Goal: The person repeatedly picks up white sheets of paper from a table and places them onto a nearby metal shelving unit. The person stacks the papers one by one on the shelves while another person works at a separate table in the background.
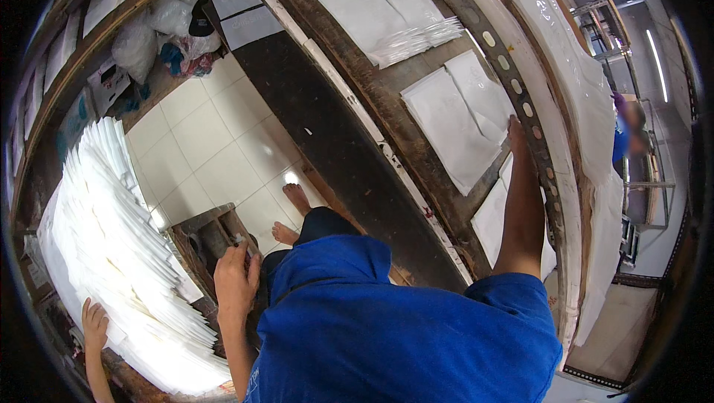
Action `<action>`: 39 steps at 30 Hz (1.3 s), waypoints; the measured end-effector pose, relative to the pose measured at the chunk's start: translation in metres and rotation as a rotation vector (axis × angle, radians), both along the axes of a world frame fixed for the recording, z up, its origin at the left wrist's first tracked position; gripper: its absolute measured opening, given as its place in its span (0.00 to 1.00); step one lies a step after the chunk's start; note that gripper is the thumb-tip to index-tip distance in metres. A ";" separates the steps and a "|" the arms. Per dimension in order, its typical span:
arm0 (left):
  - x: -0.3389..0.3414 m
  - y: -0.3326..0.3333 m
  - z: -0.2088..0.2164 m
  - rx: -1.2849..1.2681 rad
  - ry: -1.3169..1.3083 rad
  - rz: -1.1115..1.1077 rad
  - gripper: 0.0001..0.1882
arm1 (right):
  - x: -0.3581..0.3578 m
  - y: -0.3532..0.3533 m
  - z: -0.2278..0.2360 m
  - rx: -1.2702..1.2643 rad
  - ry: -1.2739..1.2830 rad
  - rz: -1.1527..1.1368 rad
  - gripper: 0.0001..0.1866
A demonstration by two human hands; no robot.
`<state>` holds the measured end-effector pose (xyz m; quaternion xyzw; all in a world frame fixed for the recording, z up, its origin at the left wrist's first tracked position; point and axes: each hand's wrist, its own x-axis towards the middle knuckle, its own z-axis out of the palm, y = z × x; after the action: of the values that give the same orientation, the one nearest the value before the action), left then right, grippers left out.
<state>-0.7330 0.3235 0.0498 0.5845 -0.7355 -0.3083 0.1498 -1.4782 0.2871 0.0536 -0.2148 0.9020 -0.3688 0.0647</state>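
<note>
My left hand [236,275] is held low beside my leg, over a small wooden box-like stand [204,235]. Its fingers are curled together, with a small whitish bit at their tips that is too small to name. On the far right my right arm stretches forward along the table. My right hand [515,129] touches the edge of a flat white plastic sheet or bag [480,94]; its fingers are too foreshortened to read. That sheet overlaps another white one [446,131] on the brown tabletop [357,53].
At left stands a tall fanned stack of white sheets [111,254], with another person's hand [94,322] against it. More white sheets [387,16] lie farther up the table. A slotted metal rail [513,87] borders it. Clear bags [135,53] fill a shelf. A person [623,131] is at far right.
</note>
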 end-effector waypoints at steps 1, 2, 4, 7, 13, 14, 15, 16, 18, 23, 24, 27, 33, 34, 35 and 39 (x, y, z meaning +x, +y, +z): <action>-0.001 0.000 -0.004 -0.003 0.001 0.012 0.14 | -0.005 0.003 -0.006 0.020 -0.010 -0.021 0.17; -0.002 0.000 -0.008 0.010 -0.007 0.003 0.14 | -0.008 0.006 -0.010 0.042 -0.020 -0.038 0.17; -0.004 -0.001 -0.015 0.036 -0.021 -0.015 0.15 | -0.013 0.011 -0.016 0.076 -0.040 -0.064 0.15; -0.010 -0.005 -0.015 0.048 -0.019 -0.041 0.15 | -0.016 0.012 -0.017 0.120 -0.070 -0.083 0.14; -0.018 -0.013 -0.012 0.031 -0.043 -0.058 0.16 | -0.024 0.012 -0.034 0.234 0.114 -0.085 0.14; -0.018 -0.013 -0.011 0.028 -0.051 -0.057 0.16 | -0.029 0.015 -0.046 0.268 0.267 -0.092 0.15; -0.015 -0.013 -0.013 0.022 -0.037 -0.065 0.16 | -0.058 0.035 -0.067 0.346 0.611 -0.071 0.16; -0.012 -0.012 -0.014 0.016 -0.026 -0.061 0.16 | -0.083 0.040 -0.067 0.477 0.776 0.026 0.17; -0.001 -0.010 -0.018 0.050 0.015 -0.057 0.17 | -0.123 0.049 -0.036 0.784 0.977 0.242 0.19; -0.009 -0.004 -0.019 0.097 -0.041 -0.072 0.19 | -0.034 0.017 -0.034 0.247 0.449 0.213 0.16; -0.008 -0.003 -0.021 0.071 -0.035 -0.087 0.20 | -0.010 0.010 -0.028 -0.013 0.250 0.332 0.15; -0.004 0.006 -0.032 -0.017 -0.048 -0.086 0.19 | 0.168 -0.057 0.034 -0.179 0.116 0.553 0.13; 0.014 0.009 -0.019 -0.001 -0.007 -0.029 0.15 | 0.368 -0.071 0.014 -0.111 -0.277 0.849 0.13; 0.016 0.010 -0.021 0.040 -0.021 -0.027 0.17 | 0.393 -0.070 -0.004 -0.113 -0.341 0.932 0.13; 0.020 0.012 -0.020 0.084 -0.029 -0.015 0.19 | 0.425 -0.070 -0.017 -0.067 -0.408 1.041 0.13; 0.023 0.025 -0.024 -0.015 -0.051 0.132 0.18 | 0.490 -0.056 -0.098 0.186 -0.740 1.332 0.11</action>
<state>-0.7096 0.3486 0.0257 0.6383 -0.7012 -0.2772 0.1552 -0.9877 0.2312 -0.0440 -0.5691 0.5292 -0.2226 0.5886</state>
